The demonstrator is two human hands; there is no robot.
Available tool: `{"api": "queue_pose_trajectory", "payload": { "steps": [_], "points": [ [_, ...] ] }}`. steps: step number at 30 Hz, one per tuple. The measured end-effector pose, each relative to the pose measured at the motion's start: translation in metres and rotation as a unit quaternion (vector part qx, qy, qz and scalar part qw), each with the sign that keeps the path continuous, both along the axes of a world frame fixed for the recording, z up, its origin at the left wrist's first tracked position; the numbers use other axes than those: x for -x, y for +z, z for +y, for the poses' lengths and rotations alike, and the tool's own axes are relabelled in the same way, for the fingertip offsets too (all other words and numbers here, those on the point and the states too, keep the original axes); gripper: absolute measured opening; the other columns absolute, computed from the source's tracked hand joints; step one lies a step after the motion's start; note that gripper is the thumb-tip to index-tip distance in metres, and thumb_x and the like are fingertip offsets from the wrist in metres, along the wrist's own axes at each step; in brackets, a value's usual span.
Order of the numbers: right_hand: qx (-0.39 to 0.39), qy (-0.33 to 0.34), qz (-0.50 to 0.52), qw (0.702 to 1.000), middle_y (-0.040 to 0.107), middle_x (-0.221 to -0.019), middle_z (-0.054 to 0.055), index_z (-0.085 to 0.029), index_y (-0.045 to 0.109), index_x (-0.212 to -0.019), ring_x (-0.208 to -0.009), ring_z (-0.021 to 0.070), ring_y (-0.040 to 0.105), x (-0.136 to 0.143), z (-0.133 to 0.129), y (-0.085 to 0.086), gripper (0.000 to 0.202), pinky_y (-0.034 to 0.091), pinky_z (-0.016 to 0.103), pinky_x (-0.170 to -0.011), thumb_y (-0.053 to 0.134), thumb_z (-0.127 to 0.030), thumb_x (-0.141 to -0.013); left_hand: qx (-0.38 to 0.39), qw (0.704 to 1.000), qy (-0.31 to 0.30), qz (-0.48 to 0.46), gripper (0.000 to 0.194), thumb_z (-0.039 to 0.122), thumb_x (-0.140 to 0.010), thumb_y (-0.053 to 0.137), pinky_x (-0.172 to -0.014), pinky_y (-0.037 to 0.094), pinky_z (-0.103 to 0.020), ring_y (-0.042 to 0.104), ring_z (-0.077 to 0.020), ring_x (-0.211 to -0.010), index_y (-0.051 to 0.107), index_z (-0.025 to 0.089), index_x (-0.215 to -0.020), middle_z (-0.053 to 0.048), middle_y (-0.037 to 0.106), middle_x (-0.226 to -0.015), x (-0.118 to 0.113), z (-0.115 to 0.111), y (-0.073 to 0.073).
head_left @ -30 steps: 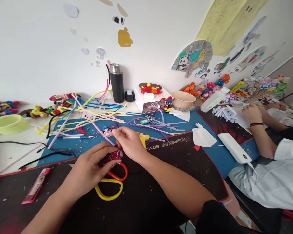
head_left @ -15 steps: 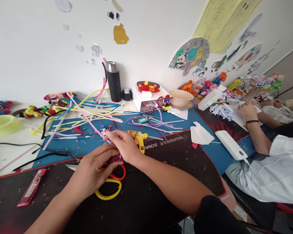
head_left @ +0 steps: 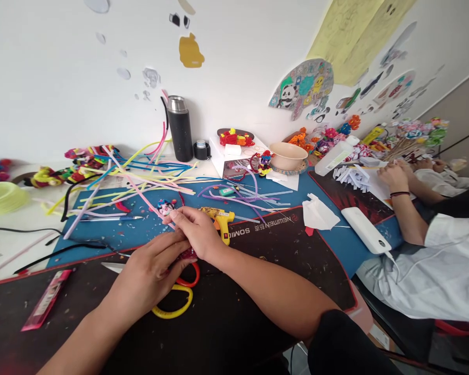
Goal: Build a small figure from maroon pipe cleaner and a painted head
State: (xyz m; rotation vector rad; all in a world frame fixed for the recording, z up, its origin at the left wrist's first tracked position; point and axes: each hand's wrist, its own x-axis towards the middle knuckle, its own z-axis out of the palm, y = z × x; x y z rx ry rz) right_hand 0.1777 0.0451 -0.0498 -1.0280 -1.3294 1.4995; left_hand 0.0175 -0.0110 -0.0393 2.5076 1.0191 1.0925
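Note:
My left hand [head_left: 150,271] and my right hand [head_left: 198,233] meet over the front mat, fingers closed together. Between them is a small pipe-cleaner doll; its pink-and-blue head [head_left: 165,207] sticks out past my right fingertips. A dark red glittery part [head_left: 188,253] shows below, between my left thumb and fingers. My fingers hide most of the doll's body. Under my hands lie scissors [head_left: 168,315] with one yellow and one red handle, partly covered. A yellow glue gun [head_left: 225,225] rests just beyond my right hand.
Loose pipe cleaners [head_left: 140,182] spread across the blue mat. A black thermos [head_left: 180,130] stands at the wall, with a beige bowl [head_left: 289,155] farther right. A pink packet [head_left: 49,301] lies front left. A co-worker's hands [head_left: 394,174] and a white power bank [head_left: 365,229] are at right.
The view has shifted slightly, so everything sits a little farther left. Slightly more of the doll's head shows beyond my right fingers. Both hands keep their hold.

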Motion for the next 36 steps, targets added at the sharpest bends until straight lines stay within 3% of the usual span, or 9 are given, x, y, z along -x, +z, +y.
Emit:
{"api": "queue_pose_trajectory", "payload": {
  "steps": [4, 7, 12, 15, 20, 24, 28, 32, 36],
  "points": [
    [0.004, -0.006, 0.001, 1.000, 0.051, -0.072, -0.003, -0.020, 0.078, -0.090, -0.071, 0.0155, 0.050, 0.000, 0.003, -0.001, 0.046, 0.040, 0.029, -0.069, 0.065, -0.059, -0.110, 0.023, 0.999, 0.011, -0.027, 0.017, 0.030, -0.111, 0.070, -0.098, 0.068, -0.037, 0.085, -0.0288, -0.107, 0.085, 0.024, -0.115, -0.012, 0.087, -0.118, -0.001, 0.003, -0.004],
    [0.032, 0.005, 0.029, 0.999, 0.047, -0.068, -0.004, -0.020, 0.076, -0.090, -0.066, 0.0144, 0.045, -0.004, 0.004, 0.007, 0.053, 0.038, 0.029, -0.064, 0.066, -0.069, -0.107, 0.047, 0.996, 0.035, -0.063, 0.023, 0.044, -0.110, 0.073, -0.097, 0.067, -0.037, 0.085, -0.0285, -0.105, 0.085, 0.026, -0.118, -0.010, 0.087, -0.117, 0.000, 0.004, -0.004],
    [0.047, 0.020, 0.067, 0.996, 0.054, -0.072, -0.003, -0.020, 0.077, -0.100, -0.056, 0.0115, 0.044, -0.013, 0.005, 0.023, 0.069, 0.033, 0.026, -0.052, 0.064, -0.088, -0.099, 0.166, 0.969, 0.141, -0.118, 0.047, 0.069, -0.097, 0.081, -0.081, 0.065, -0.038, 0.082, -0.0276, -0.088, 0.077, 0.027, -0.119, -0.005, 0.086, -0.106, 0.006, 0.005, 0.000],
    [0.062, 0.034, 0.075, 0.995, 0.056, -0.072, -0.004, -0.020, 0.076, -0.106, -0.051, 0.0098, 0.046, -0.016, 0.007, 0.024, 0.072, 0.030, 0.025, -0.048, 0.064, -0.090, -0.098, 0.218, 0.941, 0.204, -0.160, 0.057, 0.076, -0.087, 0.085, -0.073, 0.061, -0.038, 0.078, -0.0280, -0.081, 0.072, 0.027, -0.112, -0.003, 0.082, -0.096, 0.009, 0.007, 0.001],
    [0.030, 0.087, 0.056, 0.994, 0.056, -0.069, -0.006, -0.021, 0.074, -0.106, -0.050, 0.0095, 0.050, -0.015, 0.003, 0.024, 0.065, 0.033, 0.025, -0.048, 0.070, -0.084, -0.098, 0.255, 0.919, 0.239, -0.182, 0.062, 0.081, -0.083, 0.083, -0.074, 0.059, -0.043, 0.077, -0.0318, -0.084, 0.072, 0.026, -0.109, -0.006, 0.081, -0.096, 0.010, 0.009, 0.006],
    [0.014, 0.097, 0.037, 0.995, 0.058, -0.066, -0.007, -0.021, 0.070, -0.099, -0.049, 0.0095, 0.049, -0.013, -0.001, 0.029, 0.062, 0.035, 0.026, -0.048, 0.083, -0.081, -0.088, 0.285, 0.909, 0.211, -0.218, 0.058, 0.074, -0.080, 0.090, -0.076, 0.062, -0.043, 0.079, -0.0322, -0.086, 0.072, 0.026, -0.106, -0.007, 0.083, -0.095, 0.007, 0.009, 0.013],
    [0.070, 0.071, 0.074, 0.992, 0.056, -0.060, -0.007, -0.022, 0.064, -0.087, -0.045, 0.0092, 0.045, -0.014, 0.003, 0.029, 0.067, 0.027, 0.025, -0.042, 0.081, -0.087, -0.083, 0.355, 0.875, 0.132, -0.303, 0.064, 0.068, -0.074, 0.099, -0.085, 0.069, -0.043, 0.084, -0.0354, -0.101, 0.075, 0.026, -0.116, -0.011, 0.088, -0.112, 0.007, 0.008, 0.018],
    [0.121, 0.062, 0.113, 0.984, 0.053, -0.058, -0.007, -0.022, 0.061, -0.080, -0.043, 0.0077, 0.042, -0.016, 0.008, 0.026, 0.070, 0.020, 0.024, -0.040, 0.088, -0.087, -0.076, 0.404, 0.842, 0.100, -0.344, 0.065, 0.065, -0.075, 0.100, -0.095, 0.070, -0.045, 0.084, -0.0376, -0.115, 0.079, 0.025, -0.122, -0.013, 0.089, -0.122, 0.009, 0.009, 0.018],
    [0.144, 0.069, 0.136, 0.978, 0.053, -0.058, -0.008, -0.021, 0.060, -0.077, -0.042, 0.0067, 0.041, -0.016, 0.008, 0.026, 0.074, 0.020, 0.023, -0.040, 0.093, -0.087, -0.069, 0.407, 0.834, 0.095, -0.361, 0.060, 0.062, -0.076, 0.101, -0.087, 0.071, -0.041, 0.084, -0.0330, -0.102, 0.082, 0.025, -0.119, -0.012, 0.090, -0.111, 0.011, 0.009, 0.018]
  ]
}}
